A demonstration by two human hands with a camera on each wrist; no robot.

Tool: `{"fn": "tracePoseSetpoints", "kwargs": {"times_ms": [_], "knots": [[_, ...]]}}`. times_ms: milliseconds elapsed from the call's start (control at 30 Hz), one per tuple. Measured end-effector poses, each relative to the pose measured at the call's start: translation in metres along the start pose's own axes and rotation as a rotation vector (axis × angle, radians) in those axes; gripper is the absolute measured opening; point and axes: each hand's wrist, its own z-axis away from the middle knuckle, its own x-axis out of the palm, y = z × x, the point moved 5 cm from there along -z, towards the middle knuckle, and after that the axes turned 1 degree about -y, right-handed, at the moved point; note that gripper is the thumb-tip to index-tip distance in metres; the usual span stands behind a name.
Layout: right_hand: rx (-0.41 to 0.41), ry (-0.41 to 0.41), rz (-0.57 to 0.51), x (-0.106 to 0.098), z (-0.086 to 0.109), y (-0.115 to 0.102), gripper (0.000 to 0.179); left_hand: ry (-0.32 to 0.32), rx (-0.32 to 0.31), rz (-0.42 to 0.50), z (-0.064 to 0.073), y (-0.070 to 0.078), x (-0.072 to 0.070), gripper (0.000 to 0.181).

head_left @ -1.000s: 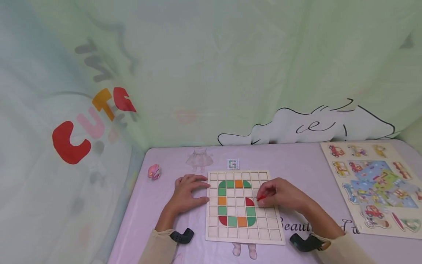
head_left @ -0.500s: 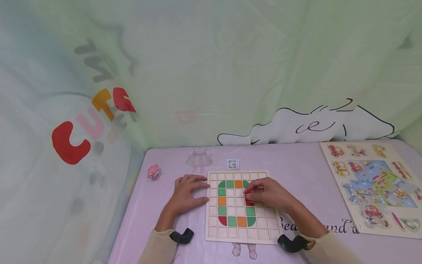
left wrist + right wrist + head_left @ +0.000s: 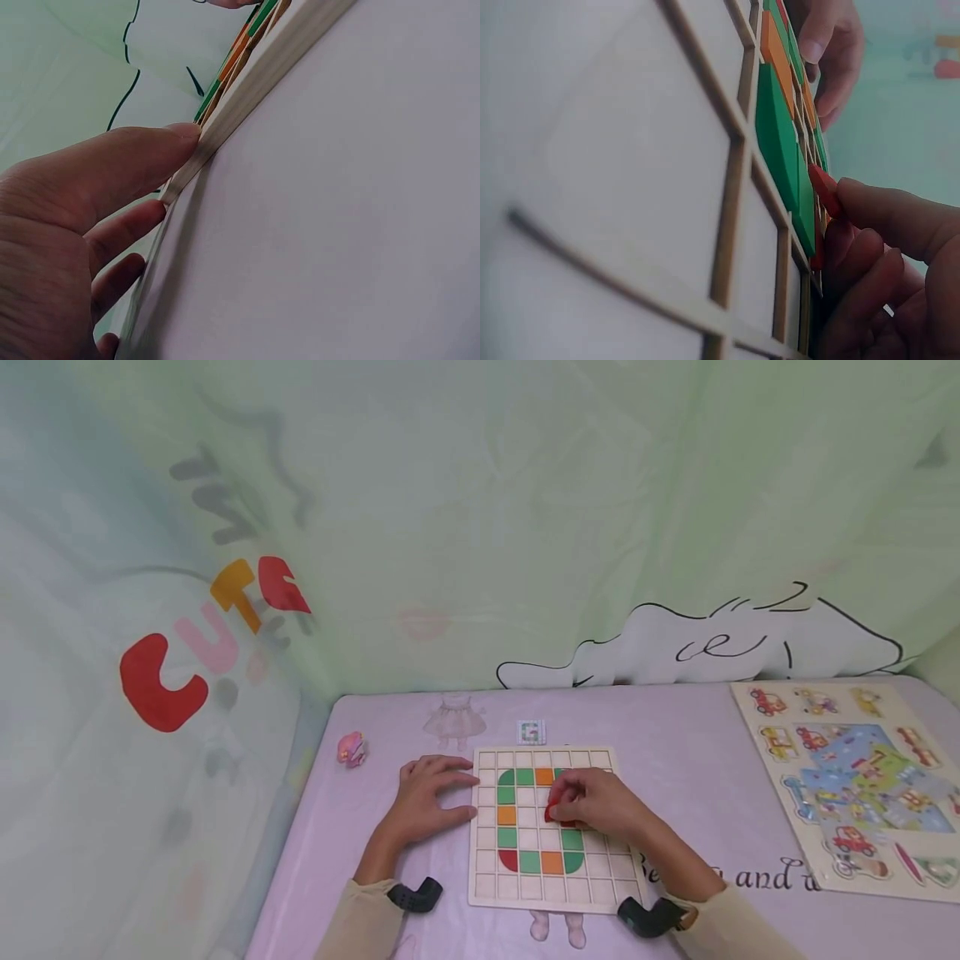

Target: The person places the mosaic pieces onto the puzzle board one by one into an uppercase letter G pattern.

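A square wooden grid board [image 3: 517, 893] lies on the table with green, orange and red tiles set in its cells, forming a G-like outline. My right hand [image 3: 596, 802] is over the board's right half and pinches a red tile [image 3: 826, 191] between thumb and fingers, tilted, at a cell inside the outline. Another red tile under that hand is mostly covered. My left hand [image 3: 427, 797] rests at the board's left edge, its thumb and fingertips touching the rim with fingers spread; the left wrist view shows the thumb [image 3: 161, 150] against the wooden side.
A small pattern card [image 3: 531, 732] lies behind the board. At the back left sits a pink figurine [image 3: 350, 749]. A wooden vehicle puzzle [image 3: 780, 785] lies at the right. A printed curtain [image 3: 465, 527] hangs behind the table.
My right hand has moved left over the board, carrying the red tile from the right-hand columns to a cell inside the outline. The left hand has stayed at the board's edge.
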Motion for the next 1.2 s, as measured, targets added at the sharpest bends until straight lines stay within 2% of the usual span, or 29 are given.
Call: {"fn": "tracePoseSetpoints", "kwargs": {"times_ms": [333,767,1200], "knots": [[-0.01,0.042,0.041,0.0017,-0.0005,-0.0014,0.013,0.002,0.003,-0.011,-0.0006,-0.0021,0.0016,0.04],[-0.017,0.028,0.053,0.0015,0.0007,-0.0067,0.015,0.011,0.011,-0.016,-0.0013,-0.0053,0.0034,0.04],[0.0,0.056,0.053,0.0,0.0019,-0.0071,0.02,0.007,0.014,-0.006,-0.001,-0.0035,0.0022,0.04]]}}
